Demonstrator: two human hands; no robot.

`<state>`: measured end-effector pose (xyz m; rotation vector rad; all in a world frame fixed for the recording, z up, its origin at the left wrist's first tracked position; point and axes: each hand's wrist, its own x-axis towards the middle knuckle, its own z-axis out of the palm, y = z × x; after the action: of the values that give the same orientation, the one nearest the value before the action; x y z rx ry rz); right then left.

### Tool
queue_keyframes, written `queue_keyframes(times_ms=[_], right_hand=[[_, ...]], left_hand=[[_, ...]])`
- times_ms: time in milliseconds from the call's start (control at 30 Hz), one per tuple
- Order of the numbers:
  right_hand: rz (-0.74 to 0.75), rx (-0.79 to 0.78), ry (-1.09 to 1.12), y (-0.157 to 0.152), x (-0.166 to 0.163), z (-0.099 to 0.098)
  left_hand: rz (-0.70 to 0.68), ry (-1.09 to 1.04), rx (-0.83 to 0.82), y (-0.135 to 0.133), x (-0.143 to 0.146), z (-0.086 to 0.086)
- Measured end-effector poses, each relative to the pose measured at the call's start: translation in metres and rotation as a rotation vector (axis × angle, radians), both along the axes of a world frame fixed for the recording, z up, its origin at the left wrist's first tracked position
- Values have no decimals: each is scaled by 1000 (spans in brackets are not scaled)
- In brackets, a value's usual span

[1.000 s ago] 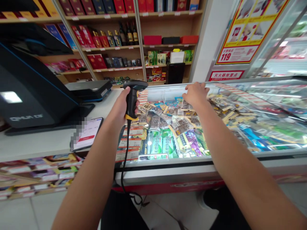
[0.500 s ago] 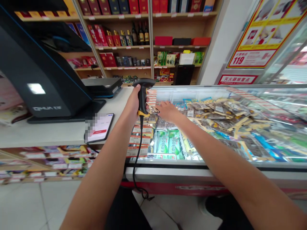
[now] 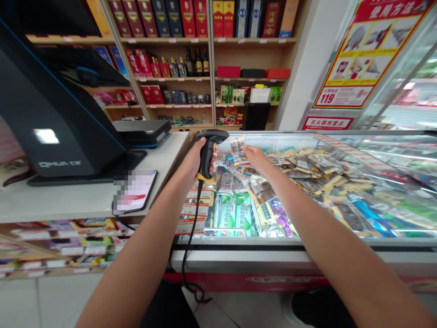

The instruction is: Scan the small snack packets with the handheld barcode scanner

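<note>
My left hand (image 3: 196, 159) is closed around the handle of a black and yellow barcode scanner (image 3: 207, 157), held upright by the left end of the chest freezer (image 3: 273, 243). Its black cord (image 3: 193, 228) hangs down over the freezer's front. In my right hand (image 3: 255, 156) is a small clear-and-brown snack packet (image 3: 238, 148), pinched between the fingers and raised above the freezer's goods. The packet is a short way right of the scanner, apart from it. Below lie green-and-white packs (image 3: 235, 212) and many brown packets (image 3: 307, 161).
On the counter (image 3: 85, 196) to the left stand a black checkout machine (image 3: 64, 114), a flat black scale (image 3: 143, 130) and a phone (image 3: 138, 191). Shelves (image 3: 170, 79) with boxes and bottles line the back. A red-and-yellow sign (image 3: 365, 59) hangs on the right.
My right hand has come up from among the freezer goods with a packet in its fingers. The scanner stays in my left hand. The view has tilted up slightly.
</note>
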<state>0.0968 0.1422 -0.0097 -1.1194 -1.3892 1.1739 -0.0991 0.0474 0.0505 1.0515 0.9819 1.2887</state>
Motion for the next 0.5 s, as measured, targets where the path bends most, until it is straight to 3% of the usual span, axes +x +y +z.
queue_keyframes(times_ms=[100, 400, 500], right_hand=[[-2, -25, 50, -3, 1, 1], [5, -46, 16, 0, 2, -1], [-12, 34, -124, -1, 4, 7]], left_hand=[[-46, 25, -36, -2, 3, 1], [-4, -5, -95, -3, 8, 0], [1, -9, -90, -3, 9, 0]])
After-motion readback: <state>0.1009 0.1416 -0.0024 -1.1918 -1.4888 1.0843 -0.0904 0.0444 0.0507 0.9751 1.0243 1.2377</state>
